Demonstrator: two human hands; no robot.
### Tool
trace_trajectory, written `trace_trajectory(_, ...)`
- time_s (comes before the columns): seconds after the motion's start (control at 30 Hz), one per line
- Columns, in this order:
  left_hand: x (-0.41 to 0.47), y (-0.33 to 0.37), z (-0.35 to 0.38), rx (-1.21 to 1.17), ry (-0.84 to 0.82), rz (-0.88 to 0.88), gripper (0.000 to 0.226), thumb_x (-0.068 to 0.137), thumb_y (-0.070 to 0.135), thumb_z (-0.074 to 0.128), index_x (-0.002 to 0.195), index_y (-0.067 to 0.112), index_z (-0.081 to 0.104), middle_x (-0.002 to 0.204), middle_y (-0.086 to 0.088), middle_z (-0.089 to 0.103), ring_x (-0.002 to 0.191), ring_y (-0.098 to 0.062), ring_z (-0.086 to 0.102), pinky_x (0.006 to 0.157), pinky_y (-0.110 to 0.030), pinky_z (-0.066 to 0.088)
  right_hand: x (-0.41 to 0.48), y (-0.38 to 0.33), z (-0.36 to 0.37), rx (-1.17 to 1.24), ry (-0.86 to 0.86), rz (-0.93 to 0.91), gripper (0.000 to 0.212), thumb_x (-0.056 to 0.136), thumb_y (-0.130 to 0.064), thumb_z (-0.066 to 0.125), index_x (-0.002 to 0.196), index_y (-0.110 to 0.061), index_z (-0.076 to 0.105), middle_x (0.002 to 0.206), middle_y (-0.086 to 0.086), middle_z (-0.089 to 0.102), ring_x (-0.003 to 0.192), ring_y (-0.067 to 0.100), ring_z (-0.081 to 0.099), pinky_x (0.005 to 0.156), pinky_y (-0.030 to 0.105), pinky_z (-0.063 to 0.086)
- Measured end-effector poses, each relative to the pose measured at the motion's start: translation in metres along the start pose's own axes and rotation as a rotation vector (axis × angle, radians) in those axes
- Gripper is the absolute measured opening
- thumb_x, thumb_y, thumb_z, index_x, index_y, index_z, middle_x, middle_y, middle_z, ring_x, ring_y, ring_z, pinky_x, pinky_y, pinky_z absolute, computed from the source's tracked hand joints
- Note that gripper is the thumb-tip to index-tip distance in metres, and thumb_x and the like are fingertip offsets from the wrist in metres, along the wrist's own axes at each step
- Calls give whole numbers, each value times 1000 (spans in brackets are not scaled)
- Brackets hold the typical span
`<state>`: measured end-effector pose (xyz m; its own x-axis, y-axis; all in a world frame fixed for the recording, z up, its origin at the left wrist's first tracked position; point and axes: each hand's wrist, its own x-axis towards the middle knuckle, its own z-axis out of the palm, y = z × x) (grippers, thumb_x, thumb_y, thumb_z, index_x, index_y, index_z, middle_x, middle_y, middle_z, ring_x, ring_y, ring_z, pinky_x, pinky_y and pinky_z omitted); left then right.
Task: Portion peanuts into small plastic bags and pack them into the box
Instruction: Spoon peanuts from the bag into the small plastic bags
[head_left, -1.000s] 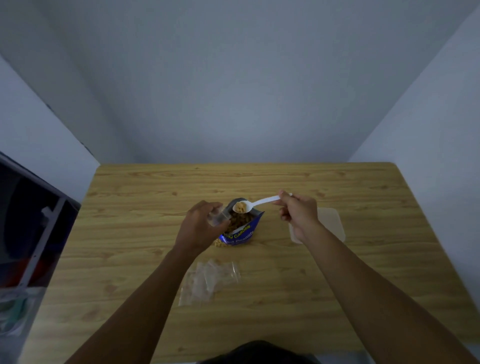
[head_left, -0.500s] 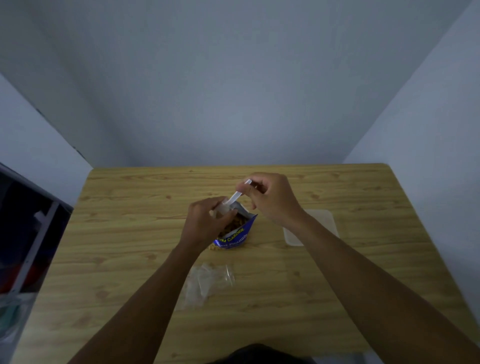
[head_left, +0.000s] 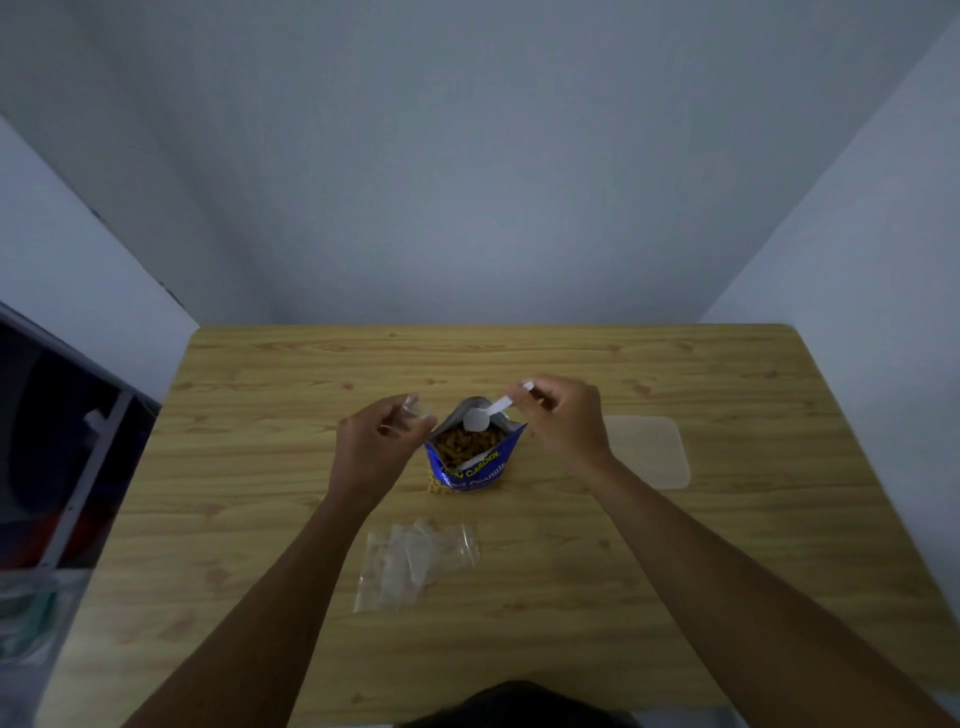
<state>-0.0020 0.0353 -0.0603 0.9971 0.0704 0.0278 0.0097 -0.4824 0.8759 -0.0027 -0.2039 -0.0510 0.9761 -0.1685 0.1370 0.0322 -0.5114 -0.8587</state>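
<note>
Swinging the spoon (head_left: 480, 418) back over the open peanut bag (head_left: 470, 470), we find it empty where it was heaped a second ago. Our right hand (head_left: 563, 423) pinches its handle. Our left hand (head_left: 376, 447) curls its fingers (head_left: 397, 421) round the small bag (head_left: 413, 413) just left, presumably one scoop fuller.

Just my wood-grain table (head_left: 727, 597) with rounded far corners, and plain grey walls (head_left: 467, 156) behind it and off to both sides. Past the left edge there's a dark shelf unit (head_left: 36, 415) with a pale slanted bar (head_left: 88, 467) across it, and something teal and blurry (head_left: 31, 608) below. Dark clothing (head_left: 514, 706) peeks in at the bottom.
</note>
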Motion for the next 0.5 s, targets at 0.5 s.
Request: trace_trajectory(0.5,-16,-20,8,7,-98,-1,30,81,21,79,110,16,73,75,10,74,59,7,63,59,-18,51,-11,6,24,-112,-48,55,39,91,-38,71,66,-9,71,55,8,64,48,15,56,49,38,43)
